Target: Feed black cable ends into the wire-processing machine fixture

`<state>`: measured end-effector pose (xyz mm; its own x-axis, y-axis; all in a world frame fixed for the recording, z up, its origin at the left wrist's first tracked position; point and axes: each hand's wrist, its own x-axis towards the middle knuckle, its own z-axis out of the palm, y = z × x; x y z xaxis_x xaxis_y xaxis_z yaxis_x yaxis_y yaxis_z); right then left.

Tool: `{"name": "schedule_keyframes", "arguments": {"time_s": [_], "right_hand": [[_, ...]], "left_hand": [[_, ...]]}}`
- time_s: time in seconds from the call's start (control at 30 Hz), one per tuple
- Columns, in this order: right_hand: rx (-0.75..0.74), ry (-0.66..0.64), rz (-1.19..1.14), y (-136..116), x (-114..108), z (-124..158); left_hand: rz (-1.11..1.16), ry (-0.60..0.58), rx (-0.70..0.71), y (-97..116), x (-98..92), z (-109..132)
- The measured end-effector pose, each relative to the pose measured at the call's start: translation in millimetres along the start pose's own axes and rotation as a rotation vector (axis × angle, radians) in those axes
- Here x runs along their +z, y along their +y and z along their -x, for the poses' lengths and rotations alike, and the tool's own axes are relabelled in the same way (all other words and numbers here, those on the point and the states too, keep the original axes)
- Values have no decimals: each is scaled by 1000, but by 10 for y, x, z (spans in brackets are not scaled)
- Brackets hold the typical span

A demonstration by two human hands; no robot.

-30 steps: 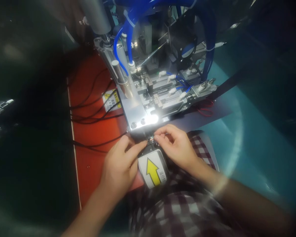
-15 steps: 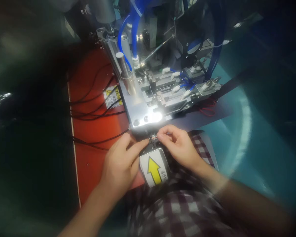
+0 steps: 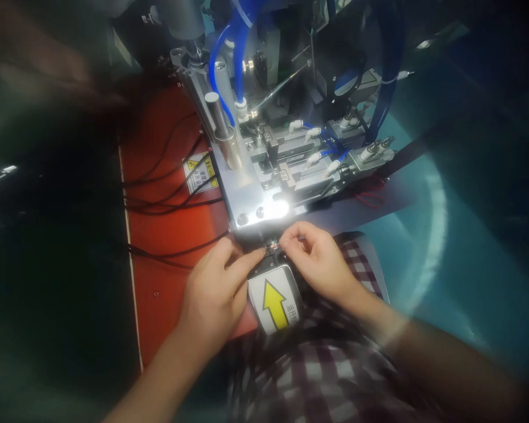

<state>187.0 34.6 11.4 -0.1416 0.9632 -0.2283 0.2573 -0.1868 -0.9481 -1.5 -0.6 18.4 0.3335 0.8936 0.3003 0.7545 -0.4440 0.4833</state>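
My left hand (image 3: 214, 288) lies at the front of the machine (image 3: 242, 191), with its fingers curled and the thumb tip reaching a small shiny metal part (image 3: 273, 244). From the other side, my right hand (image 3: 320, 258) is closed in a pinch at the right end of that part. Whatever sits between the fingertips of either hand is too small to make out. Just below the fingertips stands a white plate with a yellow arrow (image 3: 274, 299).
Blue air hoses (image 3: 242, 64) and pneumatic cylinders (image 3: 315, 182) fill the machine above my hands. Black cables (image 3: 171, 205) cross the orange-red table (image 3: 167, 317) on the left, near a warning label (image 3: 201, 172). A bright lamp spot (image 3: 275, 208) glares just beyond my fingers.
Both hands hold nearly the same pose at the small metal part. The whole view has shifted very slightly. A blurred shape at the upper left has become more visible.
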Motion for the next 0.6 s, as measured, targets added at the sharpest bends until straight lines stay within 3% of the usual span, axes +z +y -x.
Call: {"name": "schedule_keyframes", "arguments": {"time_s": [0.2, 0.4, 0.6], "right_hand": [[190, -112, -66, -33, -52, -47], [-104, 84, 91, 46, -63, 20], [-210, 86, 104, 20, -25, 9]], "left_hand": [[-18, 0, 8, 17, -4, -16], [-22, 3, 1, 20, 2, -23], [-21, -1, -9, 18, 2, -17]]}}
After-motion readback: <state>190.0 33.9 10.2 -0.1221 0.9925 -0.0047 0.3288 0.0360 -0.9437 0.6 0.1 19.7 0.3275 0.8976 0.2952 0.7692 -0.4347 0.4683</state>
